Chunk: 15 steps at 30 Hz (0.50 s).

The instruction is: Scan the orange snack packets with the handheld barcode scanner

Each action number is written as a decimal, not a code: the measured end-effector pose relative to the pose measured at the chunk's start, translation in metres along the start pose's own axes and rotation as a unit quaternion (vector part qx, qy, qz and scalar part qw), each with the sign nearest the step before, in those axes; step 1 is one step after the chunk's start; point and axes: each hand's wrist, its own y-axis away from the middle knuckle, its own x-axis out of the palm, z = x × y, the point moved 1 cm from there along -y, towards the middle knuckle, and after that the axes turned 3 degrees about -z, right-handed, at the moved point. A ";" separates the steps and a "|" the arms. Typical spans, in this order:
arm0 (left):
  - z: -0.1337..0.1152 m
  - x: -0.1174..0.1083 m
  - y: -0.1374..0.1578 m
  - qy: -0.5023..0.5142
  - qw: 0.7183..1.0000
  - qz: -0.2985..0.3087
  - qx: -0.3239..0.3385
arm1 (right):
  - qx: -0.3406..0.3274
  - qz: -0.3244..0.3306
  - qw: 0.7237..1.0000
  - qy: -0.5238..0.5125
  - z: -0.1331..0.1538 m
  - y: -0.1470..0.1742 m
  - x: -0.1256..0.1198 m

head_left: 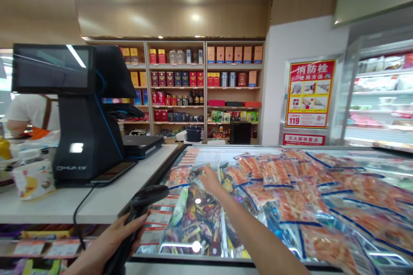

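Note:
In the lower left, my left hand point(124, 234) is wrapped round the handle of a black barcode scanner point(150, 196), whose head points right over the freezer's near left edge. My right arm stretches across the chest freezer point(193, 259). At its far left part, my right hand point(210, 180) is down among dark wrapped packs, fingers bent and close together; whatever they grip is too small to make out. Several dark ice-cream-like packs point(200, 219) lie below that hand. To its left is a clear pack of orange-pink food point(179, 176); many similar blue-edged bags point(274, 172) cover the right side.
A black checkout terminal point(87, 137) stands on the white counter point(106, 202), its cable point(77, 210) hanging over the front. Behind it a person in a white top point(32, 114) is partly hidden. Shelves of boxes point(177, 79) line the back; a red sign point(308, 94) hangs right.

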 end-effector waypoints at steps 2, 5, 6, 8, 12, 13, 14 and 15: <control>0.002 0.004 0.001 -0.006 1.000 0.006 0.006 | -0.019 -0.039 0.999 0.021 -0.008 0.008 -0.036; 0.001 0.017 0.003 -0.019 0.999 0.017 0.024 | 0.001 -0.092 0.996 0.013 -0.026 0.022 -0.088; -0.001 0.023 0.005 -0.019 0.999 0.020 0.032 | -0.005 -0.101 0.995 0.004 -0.032 0.027 -0.104; -0.008 0.038 0.008 -0.014 0.998 0.032 0.051 | 0.001 -0.141 0.990 -0.006 -0.042 0.038 -0.133; -0.024 0.084 0.011 0.004 0.993 0.085 0.084 | 0.058 -0.195 0.975 -0.085 -0.042 0.067 -0.162; -0.027 0.100 0.011 0.009 0.990 0.102 0.096 | 0.083 -0.166 0.974 -0.126 -0.037 0.075 -0.161; -0.030 0.118 0.009 0.023 0.985 0.126 0.114 | 0.106 -0.123 0.971 -0.175 -0.031 0.082 -0.156; -0.032 0.139 0.007 0.034 0.980 0.153 0.119 | 0.120 -0.065 0.964 -0.227 -0.023 0.090 -0.149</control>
